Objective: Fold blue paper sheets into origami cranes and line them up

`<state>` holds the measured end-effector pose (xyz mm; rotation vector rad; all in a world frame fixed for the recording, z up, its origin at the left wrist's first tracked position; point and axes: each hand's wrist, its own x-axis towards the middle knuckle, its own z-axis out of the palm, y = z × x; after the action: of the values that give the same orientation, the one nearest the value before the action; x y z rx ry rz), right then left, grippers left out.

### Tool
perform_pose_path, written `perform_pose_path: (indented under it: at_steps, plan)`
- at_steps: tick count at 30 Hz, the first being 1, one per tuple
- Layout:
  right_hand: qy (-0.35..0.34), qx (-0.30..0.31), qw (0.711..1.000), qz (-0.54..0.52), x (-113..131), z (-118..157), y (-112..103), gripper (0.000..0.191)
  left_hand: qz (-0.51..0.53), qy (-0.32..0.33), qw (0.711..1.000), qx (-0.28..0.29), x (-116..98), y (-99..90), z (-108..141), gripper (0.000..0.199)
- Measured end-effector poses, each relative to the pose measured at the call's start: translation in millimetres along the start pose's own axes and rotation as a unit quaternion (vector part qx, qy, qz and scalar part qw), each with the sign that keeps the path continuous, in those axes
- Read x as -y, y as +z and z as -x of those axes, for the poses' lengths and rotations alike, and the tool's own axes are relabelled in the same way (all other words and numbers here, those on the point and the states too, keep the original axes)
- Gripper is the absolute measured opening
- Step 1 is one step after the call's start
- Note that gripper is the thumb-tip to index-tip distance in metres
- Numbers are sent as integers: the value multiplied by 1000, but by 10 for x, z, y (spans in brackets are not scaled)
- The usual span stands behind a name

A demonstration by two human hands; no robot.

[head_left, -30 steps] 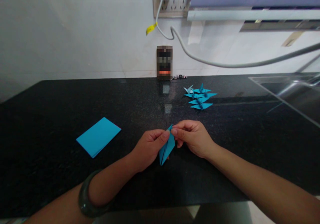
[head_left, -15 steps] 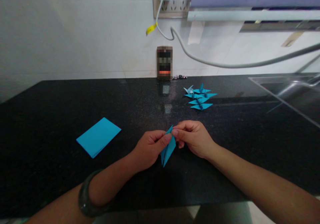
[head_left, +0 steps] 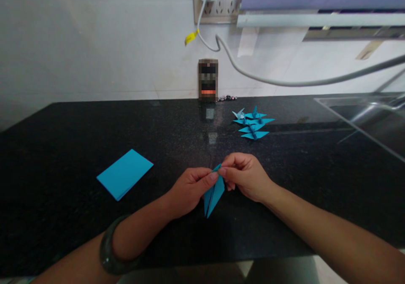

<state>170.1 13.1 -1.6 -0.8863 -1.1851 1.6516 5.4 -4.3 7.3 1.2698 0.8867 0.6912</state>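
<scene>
Blue folded paper (head_left: 217,194) seemed light, crushable, best edge-held; my left grip (head_left: 190,190) and right grip (head_left: 246,175) pinched it, points protruding below.

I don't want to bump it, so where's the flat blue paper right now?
In the head view, the flat blue paper lies on the dark counter, left of the left hand and beyond the bracelet.

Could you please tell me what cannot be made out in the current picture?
In the head view:
Held paper: upper part partly hidden by the fingers of the left hand and right hand.
Flat paper: layers too thin to count.
Cranes: small and overlapping one another, folds indistinct.
Upright device: front hidden by pixelation.
Cable: cut off by the right edge, so its other end is unseen.
</scene>
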Motion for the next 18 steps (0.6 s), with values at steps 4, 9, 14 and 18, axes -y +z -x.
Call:
perform_pose_path:
  at_steps: [4, 9, 14, 18]
  plan:
    - [-1, 2, 1000, 6, -2, 2, 1, 16, -15, -4, 1000, -12, 5, -11, 1, 35]
    - [1, 2, 1000, 13, -2, 6, 2, 18, -47, -13, 999, -10, 27, -34, -3, 36]
    - [10, 8, 1000, 28, 16, 3, 0, 18, -63, -9, 998, 5, 35, -37, -7, 37]
    - [26, 11, 998, 55, 51, 9, 13, 18, -90, -1, 996, 13, 29, -41, -10, 39]
